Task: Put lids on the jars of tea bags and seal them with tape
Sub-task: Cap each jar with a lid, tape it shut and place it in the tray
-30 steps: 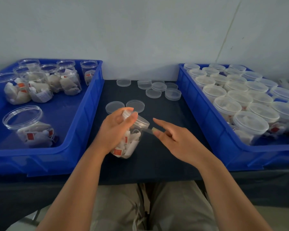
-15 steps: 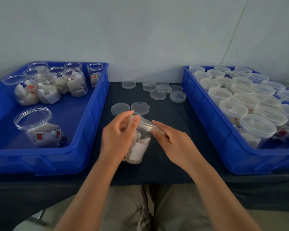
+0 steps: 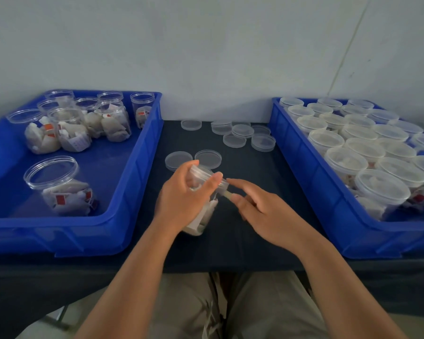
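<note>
At frame centre, the left hand [image 3: 181,201] is gripping the jar [image 3: 205,218], tilting its lid [image 3: 202,172] toward the right hand [image 3: 267,211], which is pinching a tape strip [image 3: 227,194] at the rim, probably to seal it.

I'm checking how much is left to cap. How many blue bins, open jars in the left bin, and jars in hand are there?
Blue bins: 2
Open jars in the left bin: 9
Jar held in the left hand: 1
Total: 12
</note>
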